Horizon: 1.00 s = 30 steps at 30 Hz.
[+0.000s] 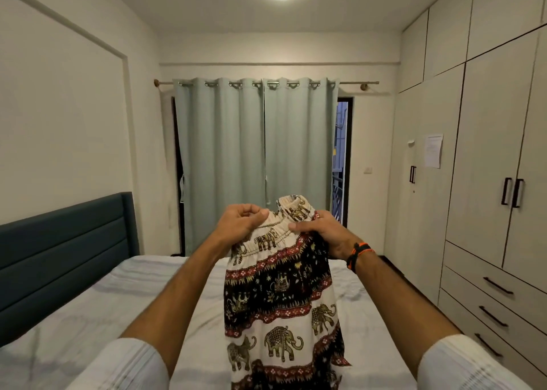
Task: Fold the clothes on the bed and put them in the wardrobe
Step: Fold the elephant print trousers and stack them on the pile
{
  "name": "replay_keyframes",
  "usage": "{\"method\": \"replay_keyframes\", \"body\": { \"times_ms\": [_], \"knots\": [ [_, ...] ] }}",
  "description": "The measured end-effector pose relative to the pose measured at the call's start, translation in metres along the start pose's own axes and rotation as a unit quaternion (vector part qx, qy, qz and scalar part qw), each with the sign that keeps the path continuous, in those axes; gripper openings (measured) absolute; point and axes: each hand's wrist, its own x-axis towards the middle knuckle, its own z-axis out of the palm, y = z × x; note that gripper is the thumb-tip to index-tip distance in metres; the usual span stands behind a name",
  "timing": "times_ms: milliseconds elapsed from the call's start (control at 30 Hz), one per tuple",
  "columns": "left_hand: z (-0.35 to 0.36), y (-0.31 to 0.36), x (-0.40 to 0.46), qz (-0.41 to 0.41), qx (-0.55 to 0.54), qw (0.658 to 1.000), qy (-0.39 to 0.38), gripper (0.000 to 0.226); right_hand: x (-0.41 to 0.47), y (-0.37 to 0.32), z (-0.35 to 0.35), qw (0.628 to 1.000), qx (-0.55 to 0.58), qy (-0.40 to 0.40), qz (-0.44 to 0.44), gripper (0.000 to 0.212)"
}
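I hold up an elephant-print garment (281, 301) in black, cream and red over the bed (88, 315). It hangs down from its cream elastic waistband to the bottom edge of the view. My left hand (244, 219) pinches the waistband at its left end. My right hand (324, 232), with an orange and black band at the wrist, grips the waistband at its right side. The white wardrobe (485, 167) stands along the right wall with all its doors closed.
The bed has a pale sheet and a dark blue headboard (59, 250) on the left. Drawers (497, 295) with black handles sit under the wardrobe doors. Grey-green curtains (257, 158) cover the far wall, with a narrow dark opening (343, 158) beside them.
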Motion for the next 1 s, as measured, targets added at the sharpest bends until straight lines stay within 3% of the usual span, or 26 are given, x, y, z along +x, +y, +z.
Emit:
{"method": "replay_keyframes", "body": {
  "times_ms": [133, 267, 400, 467, 567, 667, 733, 833, 900, 1000],
  "knots": [
    [0.01, -0.002, 0.007, 0.071, 0.099, 0.992, 0.042, 0.021, -0.001, 0.0, 0.006, 0.992, -0.114, -0.008, -0.05, 0.041],
    [0.007, -0.009, 0.009, 0.085, 0.197, 0.977, -0.006, 0.025, -0.002, 0.001, 0.013, 0.98, -0.176, 0.01, -0.097, 0.025],
    [0.001, -0.017, 0.006, 0.054, 0.257, 0.964, -0.047, 0.019, 0.004, 0.0, 0.011, 0.983, -0.133, 0.078, -0.102, 0.032],
    [0.003, -0.02, 0.006, 0.071, 0.295, 0.953, -0.018, 0.016, 0.003, -0.003, 0.009, 0.972, -0.215, 0.045, -0.082, 0.04],
    [0.008, -0.023, 0.007, 0.09, 0.313, 0.945, 0.027, 0.019, 0.002, -0.007, 0.013, 0.932, -0.36, -0.017, -0.045, 0.057],
    [0.011, -0.025, 0.005, 0.096, 0.337, 0.935, 0.053, 0.021, 0.009, -0.004, 0.015, 0.854, -0.519, -0.026, -0.03, 0.07],
    [0.008, -0.027, 0.004, 0.09, 0.354, 0.929, 0.056, 0.02, 0.015, 0.001, 0.012, 0.822, -0.568, -0.009, -0.027, 0.056],
    [0.0, -0.033, -0.002, 0.077, 0.417, 0.904, 0.055, 0.022, 0.018, 0.008, 0.001, 0.776, -0.622, 0.092, -0.05, 0.022],
    [-0.007, -0.038, -0.005, 0.066, 0.477, 0.874, 0.067, 0.017, 0.015, 0.007, -0.003, 0.749, -0.641, 0.154, -0.064, 0.025],
    [-0.015, -0.049, -0.01, 0.017, 0.518, 0.849, 0.103, 0.013, 0.011, 0.006, -0.007, 0.724, -0.663, 0.179, -0.065, 0.015]
  ]
}}
